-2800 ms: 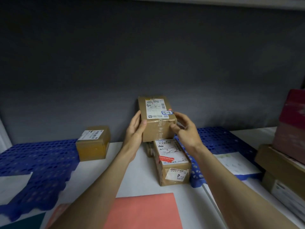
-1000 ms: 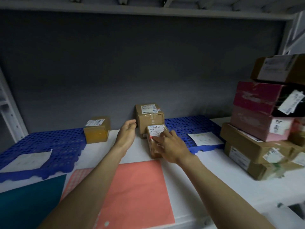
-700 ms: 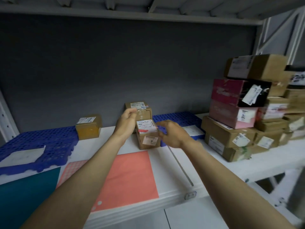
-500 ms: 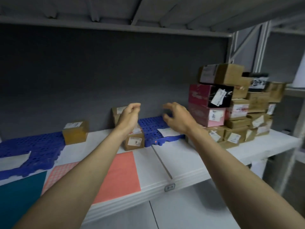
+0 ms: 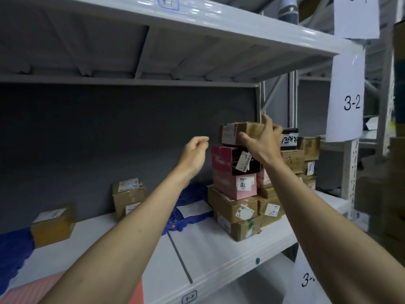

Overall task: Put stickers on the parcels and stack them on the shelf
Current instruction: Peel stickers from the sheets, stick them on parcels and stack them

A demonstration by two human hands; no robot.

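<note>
1. Two small brown parcels sit apart on the white shelf.
2. The left hand hangs in mid-air, fingers loosely curled, its grip holding nothing.
3. The right hand grips the top cardboard parcel on the stack.

White shelf w/ parcel stack, blue mats, loose boxes.

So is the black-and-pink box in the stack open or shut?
Open: the black-and-pink box shows a dark hollow side with a tag hanging out.
</note>
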